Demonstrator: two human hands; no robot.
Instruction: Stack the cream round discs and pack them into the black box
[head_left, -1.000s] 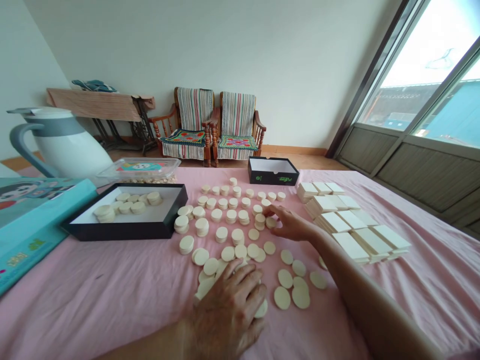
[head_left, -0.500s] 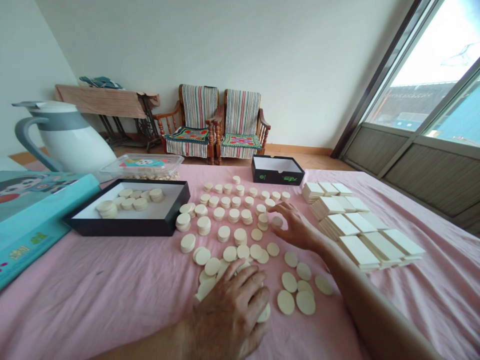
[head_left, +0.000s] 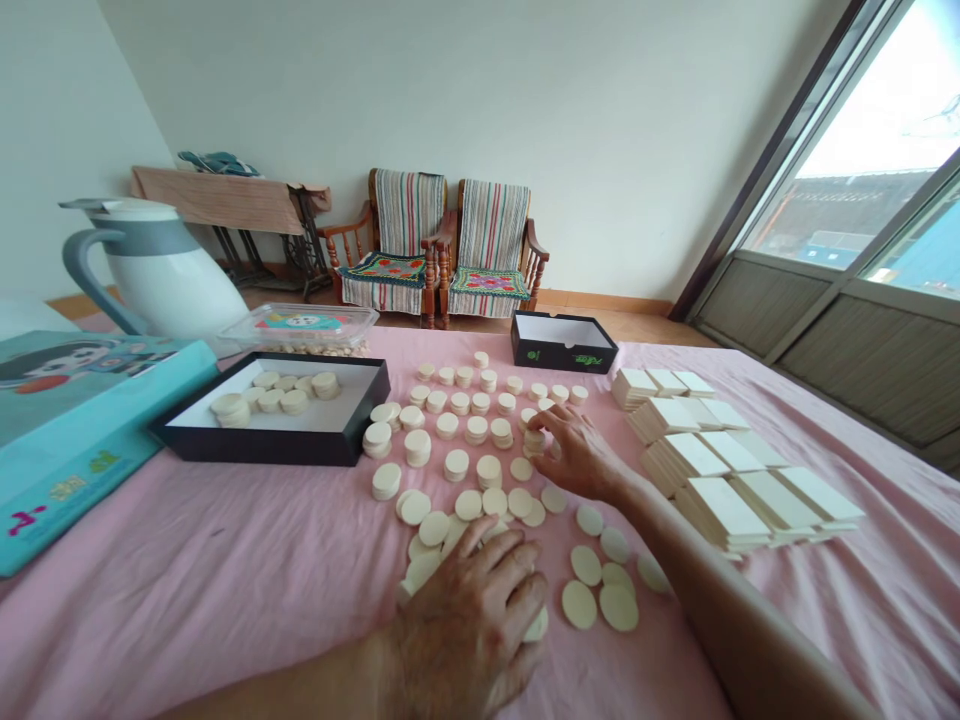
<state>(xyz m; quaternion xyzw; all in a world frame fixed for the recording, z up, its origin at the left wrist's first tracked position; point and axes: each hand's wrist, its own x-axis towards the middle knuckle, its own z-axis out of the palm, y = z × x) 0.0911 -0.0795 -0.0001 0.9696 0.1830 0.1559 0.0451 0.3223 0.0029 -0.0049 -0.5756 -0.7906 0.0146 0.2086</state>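
Observation:
My right hand [head_left: 579,452] has its thumb and fingertips closed around a short stack of round pale wooden discs [head_left: 533,441], right of the middle of the cloth. Its fingers partly hide that stack. Nearer to me, my left hand [head_left: 474,612] rests palm down on a pile of loose discs [head_left: 433,529], fingers spread and slightly bent; some discs beneath it are hidden. Several small stacks of discs [head_left: 456,464] stand in rough rows beyond the pile. More single discs [head_left: 586,565] lie flat between my two arms.
Piles of pale rectangular tiles [head_left: 721,508] stand on the right. A black box tray [head_left: 262,446] with discs is at left, another black box [head_left: 562,352] at the back. A clear tub [head_left: 300,325], a turquoise box [head_left: 97,470] and a white-grey jug [head_left: 169,275] stand left on the pink cloth [head_left: 292,560].
My right hand has shifted slightly left, bringing the disc in its fingers onto the neighbouring stack. My left hand stays on the loose pile. The whole view has swung a little.

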